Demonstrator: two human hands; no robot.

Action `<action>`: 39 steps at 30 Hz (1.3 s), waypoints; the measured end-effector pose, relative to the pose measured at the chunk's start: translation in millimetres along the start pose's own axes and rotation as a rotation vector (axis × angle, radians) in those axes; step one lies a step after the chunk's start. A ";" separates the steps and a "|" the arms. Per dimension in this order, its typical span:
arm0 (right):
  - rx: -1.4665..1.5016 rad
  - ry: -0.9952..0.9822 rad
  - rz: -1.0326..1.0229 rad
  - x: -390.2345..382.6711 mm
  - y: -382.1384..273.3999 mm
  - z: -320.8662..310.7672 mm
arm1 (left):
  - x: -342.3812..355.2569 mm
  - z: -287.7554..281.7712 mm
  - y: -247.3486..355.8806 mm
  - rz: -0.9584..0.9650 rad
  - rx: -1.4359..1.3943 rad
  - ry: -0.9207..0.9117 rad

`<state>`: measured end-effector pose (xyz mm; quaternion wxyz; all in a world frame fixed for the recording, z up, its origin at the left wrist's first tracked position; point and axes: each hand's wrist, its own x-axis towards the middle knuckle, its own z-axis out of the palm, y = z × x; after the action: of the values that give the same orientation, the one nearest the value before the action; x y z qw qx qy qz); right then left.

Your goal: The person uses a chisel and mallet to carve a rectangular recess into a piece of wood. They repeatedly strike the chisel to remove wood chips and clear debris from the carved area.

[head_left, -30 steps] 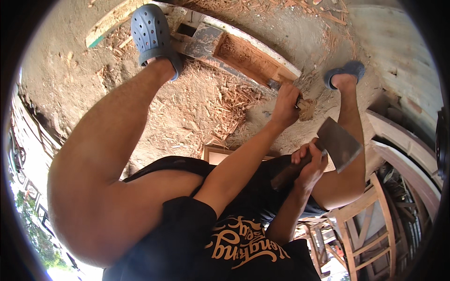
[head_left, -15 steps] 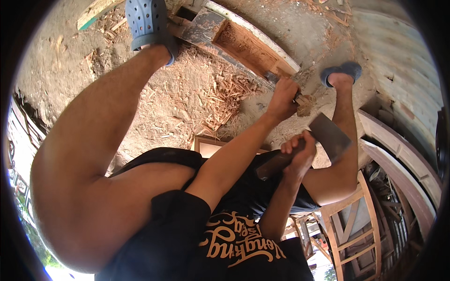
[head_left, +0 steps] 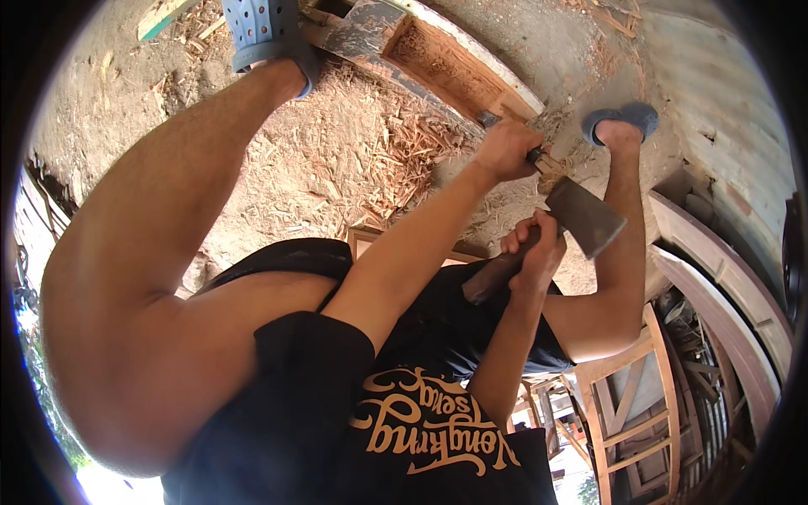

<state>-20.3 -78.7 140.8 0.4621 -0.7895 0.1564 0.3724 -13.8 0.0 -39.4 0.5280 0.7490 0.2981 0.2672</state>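
My left hand [head_left: 509,151] is closed around a chisel [head_left: 539,158], whose metal part [head_left: 487,119] reaches the near right end of a recess in a wooden beam [head_left: 362,38]. The chisel's wooden butt looks frayed and points right. Below it, my right hand [head_left: 539,248] grips a hatchet [head_left: 587,217] by its wooden handle. Its dark, broad head has the narrow back turned toward the chisel butt, very near it in the picture; I cannot tell whether they touch. The recess is a long rectangle of reddish bare wood; worn grey paint covers the beam around it.
My left foot, in a blue clog [head_left: 265,38], is by the beam's left end; my right clog [head_left: 621,122] is on the ground. Wood chips [head_left: 412,156] litter the dirt floor. Corrugated sheeting [head_left: 724,109], curved timber pieces [head_left: 715,252] and a wooden frame [head_left: 627,396] are at right.
The hatchet has moved up and left, bringing its back close to the chisel butt. My left hand has shifted slightly up with the chisel.
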 end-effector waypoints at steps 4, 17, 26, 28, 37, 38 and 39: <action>0.188 0.140 -0.157 -5.9 4.5 1.9 | 0.0 -1.6 -3.5 0.042 -0.131 -0.020; 0.022 0.081 -0.035 -8.0 -9.4 4.9 | 0.2 0.8 -9.2 0.079 -0.052 -0.015; -0.629 0.170 -0.511 3.8 12.7 13.1 | 4.9 7.5 -3.6 0.085 0.063 -0.115; -0.420 0.111 -0.182 12.2 9.5 19.0 | -0.1 15.1 -13.2 0.145 0.198 -0.272; -0.219 0.118 -0.206 -28.1 -7.0 1.2 | 4.8 3.9 10.9 0.134 -0.101 0.005; -0.197 0.117 -0.197 -32.4 -7.9 0.6 | 6.4 7.5 20.6 0.132 -0.117 0.023; -0.164 0.116 -0.187 -34.3 -8.6 1.1 | 9.7 10.1 27.0 0.130 -0.134 0.041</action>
<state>-38.9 -76.6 170.9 0.4186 -0.8561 0.0777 0.2930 4.4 -6.4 -16.0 0.5525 0.7240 0.2409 0.3354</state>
